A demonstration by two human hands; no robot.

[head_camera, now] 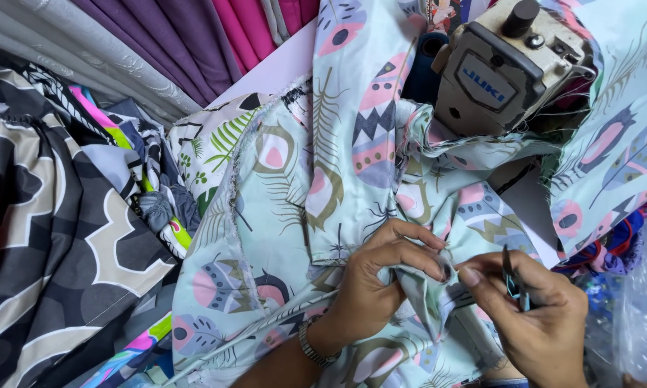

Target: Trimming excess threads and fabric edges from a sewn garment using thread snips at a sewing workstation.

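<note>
— Mint cloth point(352, 179) with a feather print, where is it?
— Spread under the sewing machine point(506, 68) and down to both hands; the left hand point(377, 280) pinches a fold of it shut between fingers and thumb; the right hand point(542, 316) touches that fold and grips small snips point(514, 280).
— And around it?
— Grey patterned fabric point(58, 237) heaped on the left; purple and pink rolls point(216, 36) behind; a clear plastic bag point(636, 309) at the right, contents unclear.

Pale mint fabric point(352, 172) printed with pink and olive feathers is being pinched into a crumpled fold between both hands; small dark-handled snips point(511, 280) are being gripped upright.
</note>
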